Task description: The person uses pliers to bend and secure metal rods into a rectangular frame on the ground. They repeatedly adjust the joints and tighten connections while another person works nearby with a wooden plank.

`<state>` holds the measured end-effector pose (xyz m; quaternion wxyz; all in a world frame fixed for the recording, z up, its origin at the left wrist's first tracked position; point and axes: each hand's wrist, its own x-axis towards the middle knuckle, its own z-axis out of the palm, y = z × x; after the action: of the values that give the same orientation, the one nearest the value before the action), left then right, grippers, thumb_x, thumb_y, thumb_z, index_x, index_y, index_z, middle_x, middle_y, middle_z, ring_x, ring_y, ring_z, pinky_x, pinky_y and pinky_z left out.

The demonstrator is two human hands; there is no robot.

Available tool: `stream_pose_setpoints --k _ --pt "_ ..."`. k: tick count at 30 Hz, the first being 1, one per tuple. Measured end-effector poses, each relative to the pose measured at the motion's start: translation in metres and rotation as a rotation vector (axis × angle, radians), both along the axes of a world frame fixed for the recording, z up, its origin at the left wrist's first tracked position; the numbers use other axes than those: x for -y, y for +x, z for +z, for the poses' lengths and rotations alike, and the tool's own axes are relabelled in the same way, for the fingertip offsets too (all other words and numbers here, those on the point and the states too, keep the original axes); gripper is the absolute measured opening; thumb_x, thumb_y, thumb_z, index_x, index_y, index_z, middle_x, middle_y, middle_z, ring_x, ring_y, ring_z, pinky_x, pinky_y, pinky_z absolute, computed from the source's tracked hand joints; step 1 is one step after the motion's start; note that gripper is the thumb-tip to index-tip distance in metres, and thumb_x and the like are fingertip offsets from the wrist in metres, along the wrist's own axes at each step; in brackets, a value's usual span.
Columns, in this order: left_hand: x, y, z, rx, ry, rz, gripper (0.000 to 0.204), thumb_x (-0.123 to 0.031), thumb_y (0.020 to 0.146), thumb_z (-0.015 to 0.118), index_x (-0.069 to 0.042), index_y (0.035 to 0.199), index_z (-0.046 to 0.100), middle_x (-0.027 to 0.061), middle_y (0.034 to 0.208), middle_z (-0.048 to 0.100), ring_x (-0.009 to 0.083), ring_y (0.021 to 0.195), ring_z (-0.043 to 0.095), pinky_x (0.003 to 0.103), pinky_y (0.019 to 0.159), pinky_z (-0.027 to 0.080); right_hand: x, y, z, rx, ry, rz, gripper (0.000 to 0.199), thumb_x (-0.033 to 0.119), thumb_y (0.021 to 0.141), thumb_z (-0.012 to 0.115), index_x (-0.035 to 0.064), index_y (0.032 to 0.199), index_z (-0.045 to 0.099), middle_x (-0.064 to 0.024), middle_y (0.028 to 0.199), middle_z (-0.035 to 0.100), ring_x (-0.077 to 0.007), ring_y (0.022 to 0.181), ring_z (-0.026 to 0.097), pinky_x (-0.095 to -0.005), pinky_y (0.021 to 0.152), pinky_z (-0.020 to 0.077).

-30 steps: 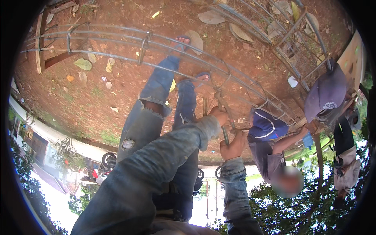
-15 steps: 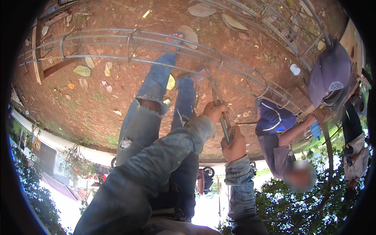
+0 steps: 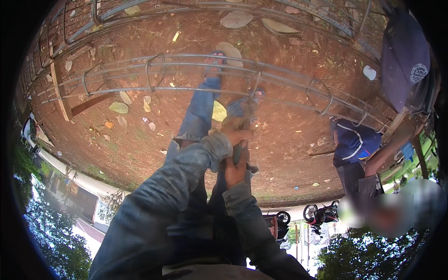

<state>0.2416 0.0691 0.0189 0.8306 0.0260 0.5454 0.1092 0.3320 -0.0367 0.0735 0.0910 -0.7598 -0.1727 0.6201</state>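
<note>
Steel rebar cage (image 3: 196,74), long and rust-grey, lies horizontally across bare red-brown dirt ground (image 3: 140,135), resting on a wooden support (image 3: 59,95) at its left end. Its long bars are bound by rectangular stirrups (image 3: 156,70). Pic is bent and looks upside down: sky and trees sit at the bottom, dirt at the top.

Right hand (image 3: 235,170), denim cuff, is clenched around a slim metal tool (image 3: 239,151), prob. a tying hook, whose upper end reaches toward the cage bars near centre. Left hand (image 3: 235,135), also in a denim sleeve, is closed just above it at the same tool; exactly what its fingers grip can't be told. Person's jeans-clad legs and sandalled feet (image 3: 214,58) extend to the cage, feet by the bars.

Dry fallen leaves (image 3: 235,18) and small litter dot the dirt. At right, another person in a blue-striped shirt (image 3: 357,142) bends near the cage's far end, w/ a dark cap (image 3: 403,56) close by. Beyond: parked motorbikes (image 3: 319,212), green trees (image 3: 364,256), bright daylight.
</note>
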Motion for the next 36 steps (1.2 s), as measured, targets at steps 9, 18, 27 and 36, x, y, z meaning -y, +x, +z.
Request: stream_pose_setpoints --k 9,18,27,36 --pt "0.005 -0.012 -0.035 -0.006 0.351 -0.312 0.017 -0.013 0.071 0.068 -0.003 0.077 0.056 0.0025 0.065 0.054 0.0138 0.061 0.054 0.028 0.053 0.042 0.027 -0.021 -0.077 0.014 0.210 -0.049 0.015 0.008 0.076 0.059 -0.0019 0.088 0.059 -0.0088 0.069 0.062 -0.0176 0.062 0.060 -0.0314 0.058 0.0458" --pt "0.022 -0.009 -0.008 0.357 -0.241 0.431 0.023 -0.020 0.078 0.067 -0.004 0.091 0.056 0.0102 0.084 0.059 0.0235 0.078 0.060 0.036 0.067 0.047 -0.005 0.032 -0.007 -1.015 -0.291 -0.574 0.027 0.027 0.087 0.058 0.0007 0.088 0.056 -0.0071 0.066 0.057 -0.0158 0.053 0.054 -0.0278 0.048 0.0412" --pt "0.014 0.073 -0.007 0.198 -0.104 0.781 0.014 -0.017 0.081 0.058 -0.007 0.085 0.050 0.0001 0.064 0.042 0.0162 0.060 0.047 0.037 0.058 0.044 -0.080 0.098 0.034 -0.025 0.006 0.485 0.035 0.013 0.073 0.066 0.0017 0.103 0.051 -0.0112 0.078 0.055 -0.0260 0.070 0.059 -0.0384 0.059 0.0461" --pt "-0.015 0.120 -0.022 0.038 -0.180 1.051 0.018 -0.019 0.086 0.056 -0.004 0.095 0.048 0.0040 0.072 0.049 0.0195 0.065 0.051 0.040 0.065 0.048 -0.109 0.166 -0.008 0.351 0.547 1.122 0.054 0.003 0.063 0.062 0.0045 0.115 0.048 -0.0149 0.088 0.056 -0.0328 0.080 0.058 -0.0411 0.069 0.0480"
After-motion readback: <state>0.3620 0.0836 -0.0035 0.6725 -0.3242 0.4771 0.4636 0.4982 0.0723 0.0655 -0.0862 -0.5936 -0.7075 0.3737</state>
